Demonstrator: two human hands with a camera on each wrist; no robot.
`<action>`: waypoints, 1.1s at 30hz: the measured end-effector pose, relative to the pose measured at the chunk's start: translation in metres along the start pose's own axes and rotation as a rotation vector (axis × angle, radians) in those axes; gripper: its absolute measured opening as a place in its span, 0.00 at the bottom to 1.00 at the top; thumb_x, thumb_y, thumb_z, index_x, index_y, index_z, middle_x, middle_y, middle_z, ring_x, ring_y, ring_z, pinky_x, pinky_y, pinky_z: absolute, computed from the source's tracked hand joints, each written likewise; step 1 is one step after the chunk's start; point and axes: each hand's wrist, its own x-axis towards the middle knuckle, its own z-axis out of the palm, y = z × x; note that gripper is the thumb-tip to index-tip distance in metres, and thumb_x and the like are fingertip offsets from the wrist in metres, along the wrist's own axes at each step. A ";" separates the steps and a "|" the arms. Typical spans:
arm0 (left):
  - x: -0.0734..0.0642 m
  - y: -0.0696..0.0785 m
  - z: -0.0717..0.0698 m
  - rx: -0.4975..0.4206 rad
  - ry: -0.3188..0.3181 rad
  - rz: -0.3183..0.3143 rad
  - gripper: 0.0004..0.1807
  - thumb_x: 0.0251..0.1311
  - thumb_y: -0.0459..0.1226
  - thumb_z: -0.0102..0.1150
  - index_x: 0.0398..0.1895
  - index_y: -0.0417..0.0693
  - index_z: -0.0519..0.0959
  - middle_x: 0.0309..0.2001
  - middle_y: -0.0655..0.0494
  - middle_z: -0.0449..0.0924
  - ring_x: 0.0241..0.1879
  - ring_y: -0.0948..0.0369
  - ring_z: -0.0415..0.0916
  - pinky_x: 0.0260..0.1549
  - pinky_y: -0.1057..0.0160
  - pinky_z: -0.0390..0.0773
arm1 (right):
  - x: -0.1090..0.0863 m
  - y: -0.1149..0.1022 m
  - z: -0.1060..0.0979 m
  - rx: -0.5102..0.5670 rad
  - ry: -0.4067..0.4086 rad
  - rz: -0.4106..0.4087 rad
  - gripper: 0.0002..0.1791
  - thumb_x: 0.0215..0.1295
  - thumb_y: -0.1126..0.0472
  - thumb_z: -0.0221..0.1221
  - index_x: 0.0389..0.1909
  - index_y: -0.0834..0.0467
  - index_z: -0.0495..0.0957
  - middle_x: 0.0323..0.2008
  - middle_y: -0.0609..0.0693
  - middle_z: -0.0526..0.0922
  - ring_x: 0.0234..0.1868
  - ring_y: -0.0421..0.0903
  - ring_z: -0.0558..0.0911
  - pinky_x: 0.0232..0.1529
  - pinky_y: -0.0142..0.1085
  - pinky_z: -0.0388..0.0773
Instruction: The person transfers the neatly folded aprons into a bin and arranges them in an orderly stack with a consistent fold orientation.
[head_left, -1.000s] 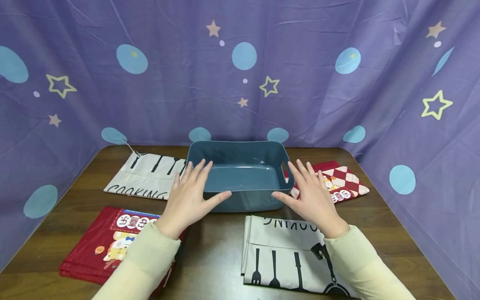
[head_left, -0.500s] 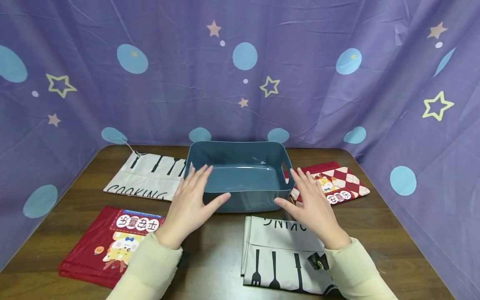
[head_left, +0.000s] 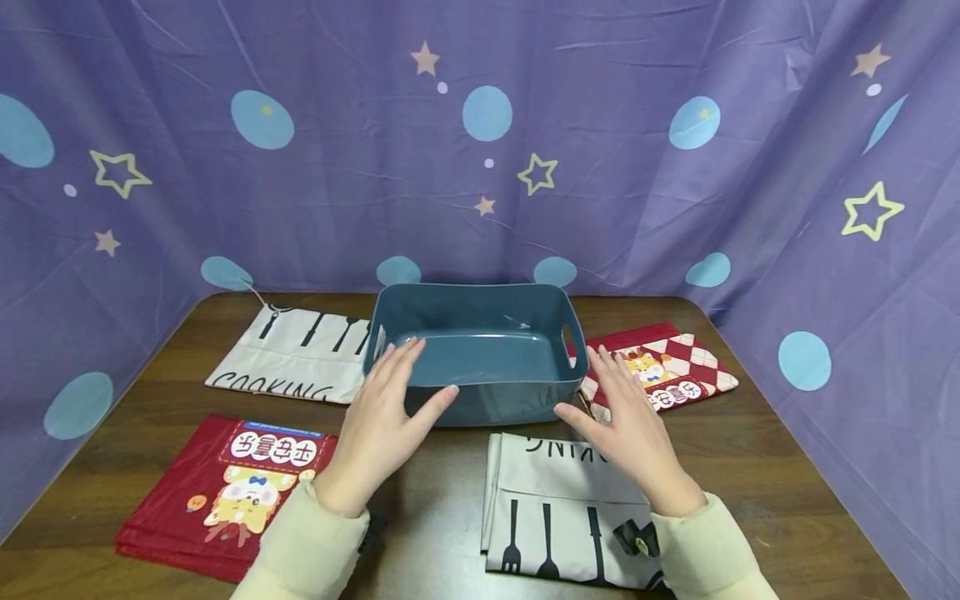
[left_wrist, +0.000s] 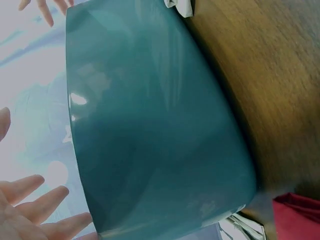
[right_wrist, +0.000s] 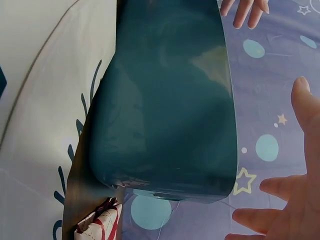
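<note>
A teal plastic storage bin [head_left: 480, 404] with handle holes in its ends stands at the middle back of the table. My left hand [head_left: 378, 433] is by its near left corner, fingers spread and straight, thumb pointing inward over the front wall. At the near right corner, my right hand [head_left: 630, 437] mirrors it with spread fingers. Neither hand holds anything. The left wrist view shows the left fingers [left_wrist: 42, 205] along the bin's rim; in the right wrist view the right fingers [right_wrist: 270, 200] are apart from the rim.
Folded cloths resembling aprons lie around the bin: white COOKING ones at back left [head_left: 292, 354] and front right [head_left: 562, 517], a red one with a cartoon at front left [head_left: 172, 500], and a red-and-white checked one [head_left: 697, 367] at right. A purple curtain [head_left: 322, 192] surrounds the wooden table [head_left: 772, 500].
Both hands have drawn slightly back toward me, still spread. More of the red cloth at left and the checked cloth at right shows. The bin has stayed in place.
</note>
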 end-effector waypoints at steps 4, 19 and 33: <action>-0.002 0.003 0.000 -0.021 0.015 -0.009 0.42 0.62 0.57 0.61 0.73 0.46 0.64 0.73 0.47 0.64 0.75 0.45 0.55 0.70 0.37 0.58 | -0.003 0.000 0.000 0.006 0.014 0.003 0.51 0.59 0.31 0.61 0.78 0.48 0.52 0.78 0.54 0.52 0.80 0.56 0.46 0.77 0.57 0.42; -0.014 0.017 0.002 -0.063 0.045 0.011 0.38 0.63 0.56 0.62 0.72 0.50 0.67 0.71 0.50 0.68 0.70 0.48 0.64 0.61 0.37 0.71 | -0.016 -0.003 0.000 0.110 -0.002 0.079 0.46 0.65 0.39 0.61 0.79 0.46 0.51 0.78 0.54 0.53 0.79 0.59 0.48 0.69 0.70 0.51; -0.021 0.019 0.008 -0.054 0.061 0.050 0.37 0.61 0.56 0.63 0.69 0.49 0.70 0.68 0.52 0.72 0.67 0.51 0.68 0.58 0.42 0.75 | -0.021 0.001 -0.001 0.196 -0.028 0.124 0.44 0.67 0.41 0.59 0.78 0.47 0.51 0.77 0.59 0.54 0.76 0.65 0.56 0.67 0.70 0.54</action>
